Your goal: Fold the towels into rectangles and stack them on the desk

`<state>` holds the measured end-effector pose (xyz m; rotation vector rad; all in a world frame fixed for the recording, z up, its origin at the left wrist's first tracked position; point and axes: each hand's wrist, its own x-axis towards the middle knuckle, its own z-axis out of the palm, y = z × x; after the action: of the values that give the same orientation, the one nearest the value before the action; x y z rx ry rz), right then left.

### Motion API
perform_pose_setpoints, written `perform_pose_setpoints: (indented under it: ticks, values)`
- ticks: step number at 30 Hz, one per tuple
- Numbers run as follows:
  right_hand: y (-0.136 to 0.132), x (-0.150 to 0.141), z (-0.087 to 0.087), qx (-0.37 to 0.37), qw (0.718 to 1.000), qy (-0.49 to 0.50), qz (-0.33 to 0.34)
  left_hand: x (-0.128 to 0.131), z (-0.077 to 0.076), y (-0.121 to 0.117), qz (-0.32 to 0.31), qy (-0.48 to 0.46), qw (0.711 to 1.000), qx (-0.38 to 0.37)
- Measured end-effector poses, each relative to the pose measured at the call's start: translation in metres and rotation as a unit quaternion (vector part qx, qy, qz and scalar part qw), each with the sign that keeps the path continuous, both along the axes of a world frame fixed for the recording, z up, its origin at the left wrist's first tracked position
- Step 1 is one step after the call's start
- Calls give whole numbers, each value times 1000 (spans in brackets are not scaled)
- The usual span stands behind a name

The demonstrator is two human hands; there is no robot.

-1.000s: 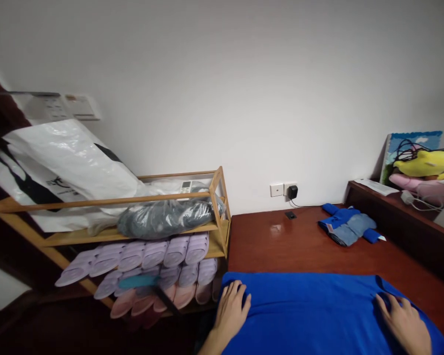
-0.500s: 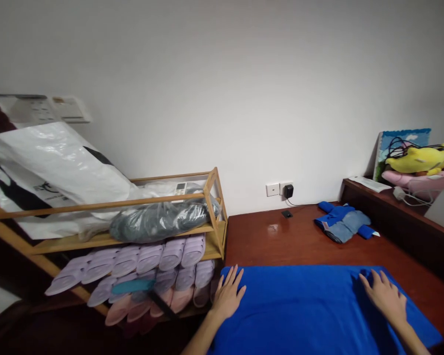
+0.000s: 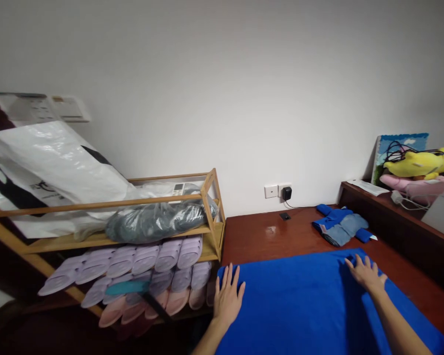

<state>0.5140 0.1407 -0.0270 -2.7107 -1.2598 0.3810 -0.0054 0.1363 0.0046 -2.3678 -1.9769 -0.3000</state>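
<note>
A bright blue cloth (image 3: 303, 305) lies spread on the dark red wooden surface (image 3: 259, 239). My left hand (image 3: 227, 298) rests flat on the cloth's far left corner, fingers stretched out. Over at the far right corner, my right hand (image 3: 365, 275) lies flat on the cloth with fingers spread. Neither hand holds anything.
A small folded pile of blue clothes (image 3: 340, 228) lies further back. A wall socket with a black plug (image 3: 286, 192) is behind it. On the left stands a wooden rack (image 3: 210, 207) with purple and pink slippers (image 3: 144, 264) and bags. A yellow plush toy (image 3: 422, 162) sits on a raised ledge at right.
Both hands have slid forward along the cloth toward its far edge, and their fingers have straightened. The cloth reaches further up the surface.
</note>
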Motion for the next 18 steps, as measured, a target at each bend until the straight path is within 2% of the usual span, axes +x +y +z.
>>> perform_pose_setpoints:
  ticks: [4,6,8,11,13,14,16,18]
  values:
    - [-13,-7,-16,48,999,-11,6,-5,-10,2,-39,-2,999,-21]
    - [-17,-7,-13,48,999,14,21,-7,-9,7,-40,1,999,-25]
    - [-21,-11,-3,65,997,29,28,-7,-5,10,-39,2,999,-12]
    - [-42,-33,2,137,989,-25,44,-4,3,-1,-58,-1,997,54]
    - [-71,-49,-13,165,980,-81,76,-2,4,-17,-96,3,991,97]
    - [-88,-54,-25,163,974,-107,119,-2,3,-26,-120,8,987,107]
    - [-121,-58,-52,148,963,-151,169,-2,1,-42,-165,20,980,109]
    - [-146,-54,-68,135,957,-167,192,-4,1,-52,-186,22,977,98]
